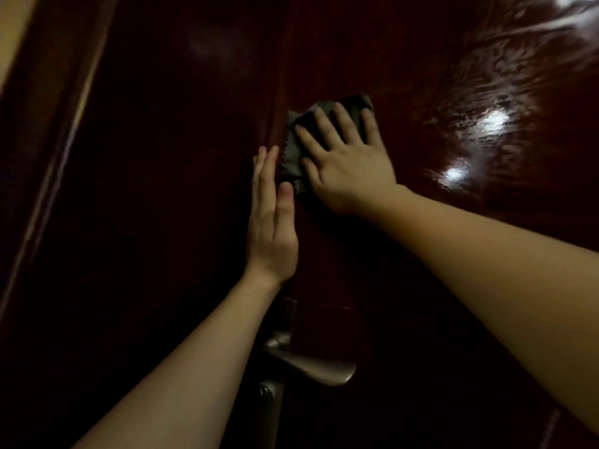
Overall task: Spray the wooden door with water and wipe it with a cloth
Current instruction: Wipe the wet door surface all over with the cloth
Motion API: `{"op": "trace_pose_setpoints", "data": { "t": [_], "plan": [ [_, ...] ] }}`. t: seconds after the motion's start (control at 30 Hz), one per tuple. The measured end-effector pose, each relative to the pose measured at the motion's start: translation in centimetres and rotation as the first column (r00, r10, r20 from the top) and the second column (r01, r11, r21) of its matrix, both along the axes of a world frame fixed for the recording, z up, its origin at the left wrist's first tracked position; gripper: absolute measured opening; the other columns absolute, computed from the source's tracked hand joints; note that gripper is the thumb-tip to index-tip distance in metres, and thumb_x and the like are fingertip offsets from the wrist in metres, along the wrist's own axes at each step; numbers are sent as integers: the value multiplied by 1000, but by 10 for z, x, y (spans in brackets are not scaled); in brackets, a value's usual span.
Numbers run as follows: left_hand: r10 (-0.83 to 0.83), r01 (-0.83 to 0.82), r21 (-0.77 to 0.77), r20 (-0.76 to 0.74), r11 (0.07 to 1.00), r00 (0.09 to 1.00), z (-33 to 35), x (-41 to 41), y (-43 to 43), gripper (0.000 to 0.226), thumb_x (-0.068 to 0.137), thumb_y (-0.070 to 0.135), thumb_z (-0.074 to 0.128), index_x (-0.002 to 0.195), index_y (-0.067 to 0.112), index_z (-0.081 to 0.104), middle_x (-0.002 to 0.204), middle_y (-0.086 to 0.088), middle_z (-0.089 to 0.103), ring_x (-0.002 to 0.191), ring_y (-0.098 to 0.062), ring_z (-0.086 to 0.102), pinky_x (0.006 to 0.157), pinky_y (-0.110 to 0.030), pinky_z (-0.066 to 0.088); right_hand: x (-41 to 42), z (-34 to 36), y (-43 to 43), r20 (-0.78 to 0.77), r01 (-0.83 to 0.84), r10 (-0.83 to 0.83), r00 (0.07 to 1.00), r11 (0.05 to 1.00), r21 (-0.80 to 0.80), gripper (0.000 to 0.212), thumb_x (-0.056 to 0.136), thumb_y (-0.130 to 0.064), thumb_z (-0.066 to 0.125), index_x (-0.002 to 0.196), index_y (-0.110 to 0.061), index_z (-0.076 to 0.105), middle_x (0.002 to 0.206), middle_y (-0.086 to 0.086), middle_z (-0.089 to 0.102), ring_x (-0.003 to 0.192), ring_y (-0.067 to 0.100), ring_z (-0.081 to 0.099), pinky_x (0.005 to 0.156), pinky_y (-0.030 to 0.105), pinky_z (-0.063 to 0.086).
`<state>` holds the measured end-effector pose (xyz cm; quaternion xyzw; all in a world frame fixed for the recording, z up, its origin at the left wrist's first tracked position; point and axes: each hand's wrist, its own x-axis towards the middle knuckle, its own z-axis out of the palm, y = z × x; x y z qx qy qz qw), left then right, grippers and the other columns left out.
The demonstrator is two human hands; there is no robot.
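Observation:
A dark red, glossy wooden door fills the view, with wet streaks shining at its upper right. My right hand lies flat with spread fingers on a grey cloth with zigzag edges, pressing it against the door near its left edge. My left hand rests flat and empty on the door's edge just left of the cloth, fingers straight and together, nearly touching the cloth. No spray bottle is in view.
A metal lever handle with its plate and keyhole sits below my left wrist. The dark door frame runs along the left, with a pale wall at the top left corner.

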<state>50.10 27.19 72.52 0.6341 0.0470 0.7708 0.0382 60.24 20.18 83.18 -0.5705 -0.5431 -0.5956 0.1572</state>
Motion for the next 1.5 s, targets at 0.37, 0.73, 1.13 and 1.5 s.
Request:
{"op": "trace_pose_setpoints", "data": {
  "t": [0.37,0.73,1.13,1.5],
  "plan": [
    [154,-174,-50,-283,983,947,-37,-2,-5,68,103,64,14,166,40,9,176,8,-11,159,-5,-17,129,-35,-12,48,-134,-48,165,65,-38,986,985,-160,66,99,-56,-5,163,-39,-3,173,-1,-4,159,24,-12,128,53,-6],
    [534,-587,93,-549,804,643,-44,3,-9,74,103,71,20,164,43,-12,166,6,-42,152,-12,-40,124,-53,-26,108,-228,-86,284,117,-59,957,974,-192,59,108,-52,19,164,-33,16,172,3,14,160,29,4,127,57,11],
    [530,-588,183,-688,788,496,-66,27,-66,72,106,62,34,164,48,-7,172,10,-26,158,-15,-26,128,-59,-11,164,-281,-141,-150,147,-135,979,987,70,61,107,-49,21,164,-27,15,169,11,23,160,32,3,126,61,11],
    [724,-745,218,-510,631,464,-133,119,-126,89,102,66,19,166,6,7,174,-21,2,163,-36,0,130,-60,11,233,-287,-193,-108,153,-147,983,987,53,61,107,-50,24,164,-30,17,172,8,18,160,29,3,127,57,8]
  ]
}}
